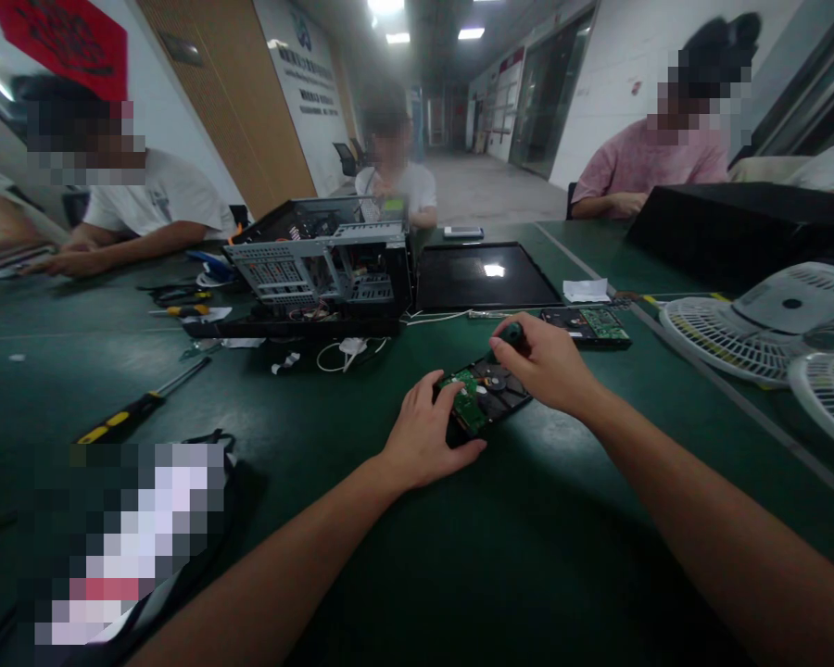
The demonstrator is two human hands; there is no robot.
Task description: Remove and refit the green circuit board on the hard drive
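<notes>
1. At left, on the green table (284, 519): one yellow-and-black screwdriver (121, 417), lying diagonally, shaft toward the computer case.
2. Behind it: one seated person (163, 199), white shirt, forearms on the tabletop.
3. Left of centre: one computer case (320, 269), opened, internals exposed; white cable (347, 352) in front.
4. Centre: left hand (423, 435), gripping the hard drive, fingers over its green board, thumb at the near side.
5. Beneath both hands: one hard drive (504, 398), flat on the table, circuit board upward.
6. Above its far right part: one dark-handled tool (512, 335), tip indistinct.
7. Same place: right hand (552, 366), fingers closed around that handle.
8. Beyond: second drive (587, 326), flat.
9. Far right: two white fans (785, 320), side by side.
</notes>
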